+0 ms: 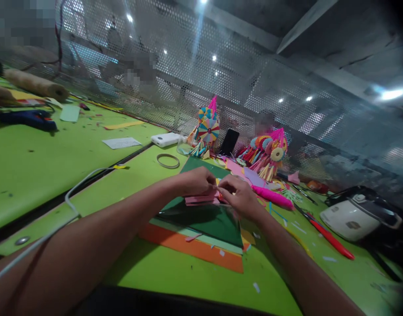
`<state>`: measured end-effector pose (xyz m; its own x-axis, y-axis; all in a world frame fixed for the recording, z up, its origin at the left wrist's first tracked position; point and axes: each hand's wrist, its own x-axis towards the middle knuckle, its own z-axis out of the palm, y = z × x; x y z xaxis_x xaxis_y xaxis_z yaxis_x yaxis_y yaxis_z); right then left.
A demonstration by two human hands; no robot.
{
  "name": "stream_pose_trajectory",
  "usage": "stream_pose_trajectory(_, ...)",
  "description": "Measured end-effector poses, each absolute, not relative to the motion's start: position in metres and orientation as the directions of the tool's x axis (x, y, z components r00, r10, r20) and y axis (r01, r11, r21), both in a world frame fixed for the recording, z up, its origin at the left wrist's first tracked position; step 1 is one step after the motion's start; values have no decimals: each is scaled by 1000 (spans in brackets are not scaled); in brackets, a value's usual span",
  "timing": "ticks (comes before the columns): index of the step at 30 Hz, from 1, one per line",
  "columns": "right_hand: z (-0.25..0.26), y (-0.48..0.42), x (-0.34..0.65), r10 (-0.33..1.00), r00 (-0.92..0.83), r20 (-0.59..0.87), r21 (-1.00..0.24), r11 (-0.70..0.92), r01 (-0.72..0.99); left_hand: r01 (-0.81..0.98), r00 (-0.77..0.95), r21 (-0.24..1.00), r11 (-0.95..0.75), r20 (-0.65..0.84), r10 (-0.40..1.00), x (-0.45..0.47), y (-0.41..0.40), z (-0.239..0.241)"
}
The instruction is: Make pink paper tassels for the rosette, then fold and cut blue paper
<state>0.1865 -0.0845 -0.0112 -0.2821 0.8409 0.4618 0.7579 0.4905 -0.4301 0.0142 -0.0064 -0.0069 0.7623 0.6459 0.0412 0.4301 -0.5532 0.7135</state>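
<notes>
My left hand (199, 181) is closed in a pinch over the dark green sheets, and its fingertips meet those of my right hand (238, 193). Between them is a small piece of paper, mostly hidden by the fingers. Folded pink paper strips (201, 200) lie just under my left hand, with bits of orange and yellow paper showing behind the fingers. Beneath both hands, a stack of dark green paper (204, 221) rests on light green and orange sheets (195, 248).
Paper tassel ornaments (208, 129) and a phone (229, 141) stand at the back. Red-handled scissors (331, 237), a pink roll (273, 196) and a white-and-black appliance (353, 219) lie right. A tape ring (167, 161), white cable (70, 197) and blue glue gun (26, 119) are left.
</notes>
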Motion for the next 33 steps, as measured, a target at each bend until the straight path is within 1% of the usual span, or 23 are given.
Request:
stream_pose_trajectory(2,-17,-84,186,842,-197,503,-495,468,732,389,768,781,-488,18,640,11,-5,-6)
stream_pose_trajectory(4,-23,-86,186,854,-59,517,-582,401,707,379,765,830,-408,-33,644,7,-4,-5)
stream_pose_trajectory(6,-28,-92,185,891,12,454,-671,333,663,404,751,846,-348,-89,654,5,-3,-5)
stream_pose_trajectory(7,-28,-96,184,917,-6,399,-710,312,631,411,752,848,-335,-107,650,4,-3,-5)
stream_pose_trajectory(9,-28,-102,181,948,-97,303,-755,301,582,390,773,864,-319,-118,623,4,-3,-6)
stream_pose_trajectory(11,-26,-105,180,951,-146,271,-762,305,571,341,801,886,-314,-98,590,5,-4,-7)
stream_pose_trajectory(14,-24,-105,182,958,-108,264,-767,277,578,298,798,904,-307,-59,600,7,-4,-7)
stream_pose_trajectory(16,-24,-105,185,972,-87,216,-795,227,563,289,779,908,-304,-39,625,8,-3,-6)
stream_pose_trajectory(18,-24,-108,187,983,-137,119,-811,175,559,278,771,921,-274,-44,635,8,-2,-6)
stream_pose_trajectory(20,-21,-112,188,971,-238,3,-806,143,575,253,780,941,-225,-60,623,8,-2,-5)
stream_pose_trajectory(21,-20,-113,189,965,-261,-18,-796,144,588,243,788,947,-209,-68,612,7,-3,-5)
stream_pose_trajectory(22,-18,-114,189,969,-245,1,-786,152,600,240,796,949,-202,-73,601,6,-4,-5)
stream_pose_trajectory(23,-16,-114,189,979,-192,64,-774,170,610,247,804,947,-205,-82,589,6,-5,-4)
stream_pose_trajectory(25,-14,-112,191,964,-33,265,-748,228,623,279,819,935,-220,-111,563,5,-7,-3)
stream_pose_trajectory(26,-13,-110,192,937,22,350,-735,260,626,292,827,928,-231,-124,548,5,-8,-3)
stream_pose_trajectory(27,-13,-108,192,911,41,411,-719,297,629,301,837,922,-243,-133,531,6,-10,-3)
stream_pose_trajectory(28,-12,-106,192,889,24,458,-694,340,635,302,849,917,-259,-135,511,6,-10,-3)
stream_pose_trajectory(30,-11,-104,190,856,-78,510,-614,426,664,295,873,906,-304,-126,470,7,-11,-4)
stream_pose_trajectory(33,-7,-104,184,812,-268,519,-450,526,722,271,906,893,-359,-110,409,9,-10,-8)
